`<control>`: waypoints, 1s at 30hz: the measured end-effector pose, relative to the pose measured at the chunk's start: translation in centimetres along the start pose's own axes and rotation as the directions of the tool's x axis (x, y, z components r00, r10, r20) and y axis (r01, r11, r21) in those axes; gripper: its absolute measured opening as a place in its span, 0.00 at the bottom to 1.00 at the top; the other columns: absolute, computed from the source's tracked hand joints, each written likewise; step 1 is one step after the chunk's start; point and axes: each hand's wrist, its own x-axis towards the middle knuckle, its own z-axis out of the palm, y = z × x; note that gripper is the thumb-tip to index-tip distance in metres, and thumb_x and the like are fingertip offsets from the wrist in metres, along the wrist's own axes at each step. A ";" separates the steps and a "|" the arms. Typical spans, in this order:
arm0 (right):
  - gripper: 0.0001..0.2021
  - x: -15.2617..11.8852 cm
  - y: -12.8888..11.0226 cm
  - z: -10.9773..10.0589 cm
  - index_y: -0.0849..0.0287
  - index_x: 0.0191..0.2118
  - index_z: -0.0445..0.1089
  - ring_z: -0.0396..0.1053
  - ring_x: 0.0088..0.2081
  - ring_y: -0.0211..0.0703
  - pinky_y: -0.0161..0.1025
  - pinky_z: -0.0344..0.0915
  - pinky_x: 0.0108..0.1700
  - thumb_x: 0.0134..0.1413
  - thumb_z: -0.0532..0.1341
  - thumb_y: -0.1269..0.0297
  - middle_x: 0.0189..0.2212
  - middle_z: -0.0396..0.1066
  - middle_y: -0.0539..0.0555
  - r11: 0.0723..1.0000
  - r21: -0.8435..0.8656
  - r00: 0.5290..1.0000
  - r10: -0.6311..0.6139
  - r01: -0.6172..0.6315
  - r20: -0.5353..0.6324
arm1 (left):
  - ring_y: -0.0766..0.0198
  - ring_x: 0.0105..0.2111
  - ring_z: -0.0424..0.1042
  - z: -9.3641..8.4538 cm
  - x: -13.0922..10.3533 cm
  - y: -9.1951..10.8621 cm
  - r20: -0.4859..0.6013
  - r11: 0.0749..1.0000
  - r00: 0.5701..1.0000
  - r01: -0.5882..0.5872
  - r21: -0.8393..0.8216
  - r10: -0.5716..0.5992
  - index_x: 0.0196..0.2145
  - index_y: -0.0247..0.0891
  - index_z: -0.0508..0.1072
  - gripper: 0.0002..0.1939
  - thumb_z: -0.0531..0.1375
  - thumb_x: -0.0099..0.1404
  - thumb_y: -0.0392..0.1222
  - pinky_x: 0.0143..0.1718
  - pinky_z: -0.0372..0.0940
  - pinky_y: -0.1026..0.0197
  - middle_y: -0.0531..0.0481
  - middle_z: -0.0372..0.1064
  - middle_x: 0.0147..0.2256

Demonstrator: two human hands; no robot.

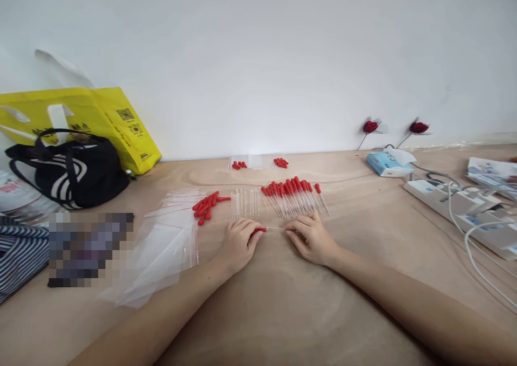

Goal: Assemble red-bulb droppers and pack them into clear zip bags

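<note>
By the wall we see small clear bags [258, 162] holding loose red bulbs, and a stack of empty zip bags [161, 242] lies to our left on the table [283, 301]. Our left hand [238, 243] pinches the red bulb and our right hand [311, 237] pinches the clear glass stem of one dropper [270, 229], held level just above the table between them. It is thin, red-capped, just before the row of finished droppers [294, 194].

Both forearms lie on the bench, converging; left hand [238, 243] and right hand [310, 239] rest palm-down, fingertips pinched, nearly meeting.
</note>
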 end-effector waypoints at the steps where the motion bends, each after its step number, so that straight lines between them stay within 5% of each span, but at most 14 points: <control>1: 0.07 -0.1 0.0 0.0 0.60 0.33 0.66 0.63 0.29 0.35 0.39 0.49 0.38 0.54 0.51 0.71 0.28 0.69 0.51 1.000 0.006 1.000 -0.001 0.001 0.003 | 0.60 0.37 0.67 0.0 0.0 0.1 0.004 1.000 1.000 0.009 0.016 -0.009 0.34 0.38 0.69 0.08 0.50 0.63 0.39 0.42 0.56 0.54 0.50 0.70 0.34; 7: 0.07 -0.2 -0.3 0.2 0.60 0.35 0.65 0.62 0.28 0.35 0.39 0.50 0.38 0.54 0.51 0.71 0.29 0.69 0.51 0.998 0.051 1.000 -0.024 0.023 0.015 | 0.63 0.36 0.68 0.0 0.0 0.2 -0.020 0.998 0.998 0.052 0.021 -0.051 0.35 0.40 0.68 0.08 0.49 0.64 0.40 0.44 0.49 0.54 0.54 0.72 0.34; 17: 0.07 -0.5 -0.9 1.0 0.61 0.36 0.67 0.60 0.28 0.36 0.37 0.54 0.36 0.55 0.53 0.66 0.26 0.66 0.52 0.982 0.128 0.988 -0.132 0.141 -0.074 | 0.63 0.34 0.69 -0.1 0.1 0.1 0.005 0.978 0.989 0.146 -0.147 -0.147 0.34 0.40 0.69 0.09 0.50 0.63 0.42 0.43 0.53 0.55 0.53 0.72 0.33; 30: 0.11 -0.4 -0.1 0.1 0.62 0.33 0.68 0.55 0.25 0.34 0.39 0.47 0.36 0.56 0.49 0.72 0.23 0.63 0.51 0.956 -0.059 0.958 -0.288 0.287 0.000 | 0.67 0.32 0.68 -0.8 -0.5 0.5 0.045 0.990 0.991 -0.124 -0.072 0.128 0.31 0.39 0.68 0.09 0.49 0.63 0.38 0.48 0.45 0.53 0.54 0.70 0.29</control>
